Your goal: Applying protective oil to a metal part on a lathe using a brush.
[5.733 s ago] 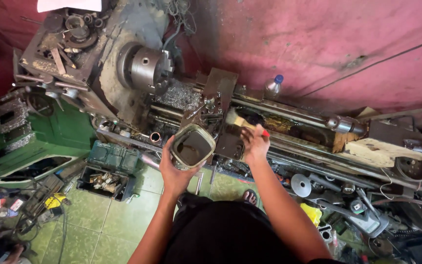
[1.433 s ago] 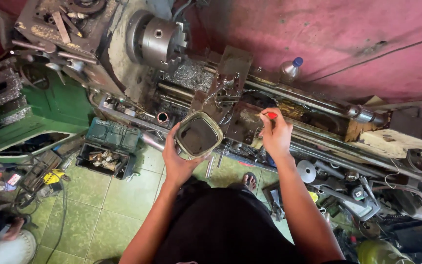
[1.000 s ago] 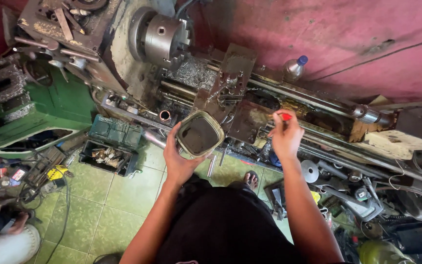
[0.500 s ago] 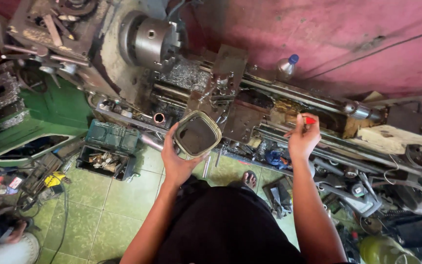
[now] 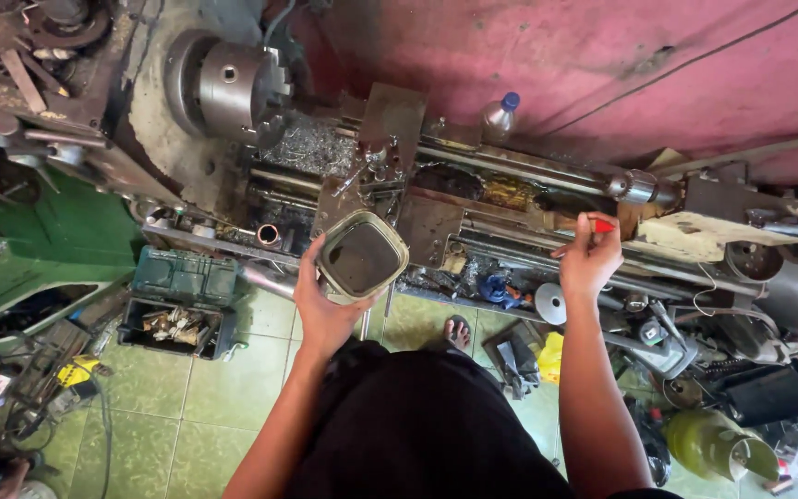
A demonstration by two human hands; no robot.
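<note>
Near: green tiled floor (image 5: 233, 407), open toolbox (image 5: 177, 319) at 9 o'clock, sandalled foot (image 5: 457, 331) under the lathe. Left hand (image 5: 325, 310) wraps a dirty square tub (image 5: 362, 257) from below, mouth up and level, likely so the dark contents stay in. Right hand (image 5: 588, 259), well apart at 2 o'clock, pinches a red-handled tool (image 5: 600, 225) at its tip, over the lathe bed (image 5: 510, 236). Farther: chuck (image 5: 223, 88) at 11 o'clock, swarf beside it, bottle (image 5: 499, 115) against the pink wall (image 5: 602, 55).
</note>
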